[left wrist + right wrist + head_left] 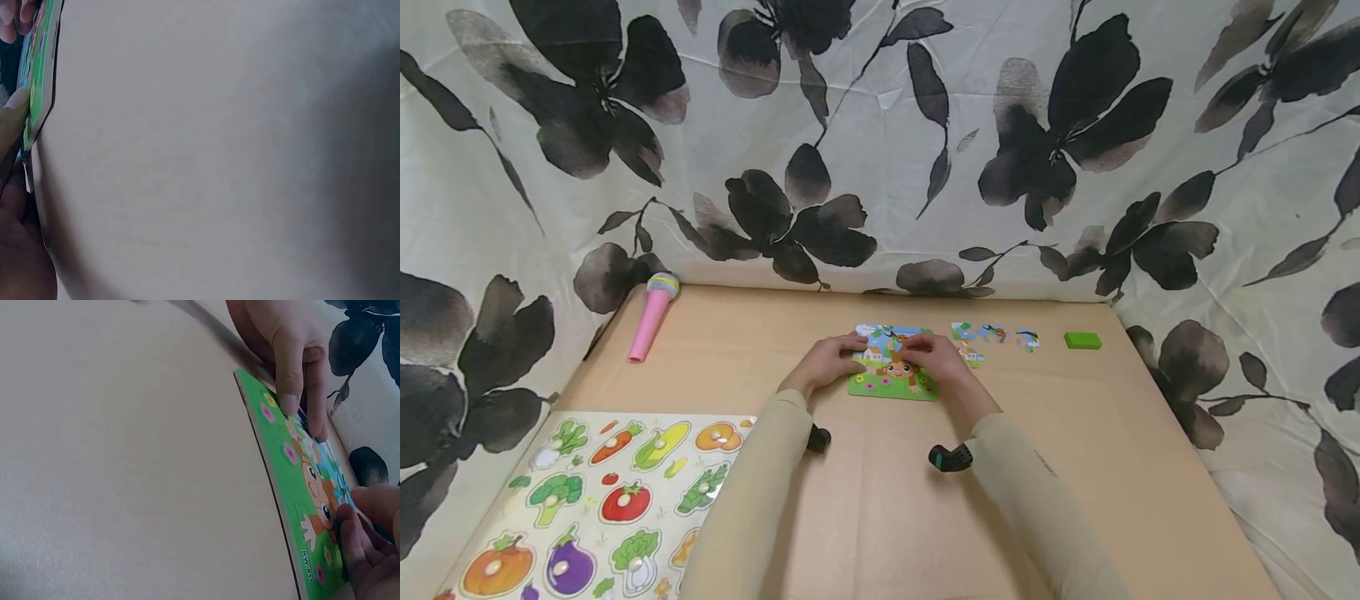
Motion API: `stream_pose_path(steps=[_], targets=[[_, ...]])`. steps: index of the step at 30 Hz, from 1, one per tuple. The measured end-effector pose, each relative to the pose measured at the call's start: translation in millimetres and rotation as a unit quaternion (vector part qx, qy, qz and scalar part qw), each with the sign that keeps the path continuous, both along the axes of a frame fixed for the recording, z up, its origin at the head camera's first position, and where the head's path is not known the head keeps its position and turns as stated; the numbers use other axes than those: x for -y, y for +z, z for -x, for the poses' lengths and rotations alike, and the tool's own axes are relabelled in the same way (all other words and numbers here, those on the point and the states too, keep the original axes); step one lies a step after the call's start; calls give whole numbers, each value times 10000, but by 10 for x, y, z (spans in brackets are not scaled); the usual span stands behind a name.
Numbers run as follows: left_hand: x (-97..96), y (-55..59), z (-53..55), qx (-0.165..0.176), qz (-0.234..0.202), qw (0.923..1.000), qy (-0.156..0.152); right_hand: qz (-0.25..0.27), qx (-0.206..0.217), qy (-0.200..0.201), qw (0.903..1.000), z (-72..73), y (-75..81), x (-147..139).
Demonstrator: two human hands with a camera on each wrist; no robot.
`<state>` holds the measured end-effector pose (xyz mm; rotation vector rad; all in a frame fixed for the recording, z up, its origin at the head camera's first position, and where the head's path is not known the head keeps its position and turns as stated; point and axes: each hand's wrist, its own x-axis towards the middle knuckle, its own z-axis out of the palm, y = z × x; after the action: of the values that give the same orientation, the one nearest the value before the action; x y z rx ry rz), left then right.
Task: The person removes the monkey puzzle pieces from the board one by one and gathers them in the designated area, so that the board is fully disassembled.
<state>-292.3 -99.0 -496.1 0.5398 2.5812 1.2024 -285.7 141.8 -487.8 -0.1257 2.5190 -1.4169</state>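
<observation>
A jigsaw puzzle [891, 386] with a cartoon monkey on green grass lies flat on the table. My left hand [825, 365] steadies its left side, with thumb and forefinger resting on the picture. In the right wrist view those fingers extend straight onto the puzzle board [275, 434]. My right hand [942, 358] bends over the upper right part, thumb and fingertips pinched together at a puzzle piece mostly hidden by them. Several loose puzzle pieces [994, 332] lie to the right of the board, one puzzle piece [972, 356] close beside my right hand.
A green block [1082, 341] sits at the far right. A pink toy microphone [653, 317] lies at the back left. The vegetable picture board [591, 492] covers the near left, partly under my left sleeve. A floral cloth [917, 208] hangs behind the table [880, 500].
</observation>
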Motion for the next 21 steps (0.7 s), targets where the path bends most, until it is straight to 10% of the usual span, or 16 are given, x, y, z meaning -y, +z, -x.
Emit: stream_pose_path(steps=[21], targets=[[17,-11,8,-27,-15,10000,-62,-1472,-894,1421,9748,28,30,116]])
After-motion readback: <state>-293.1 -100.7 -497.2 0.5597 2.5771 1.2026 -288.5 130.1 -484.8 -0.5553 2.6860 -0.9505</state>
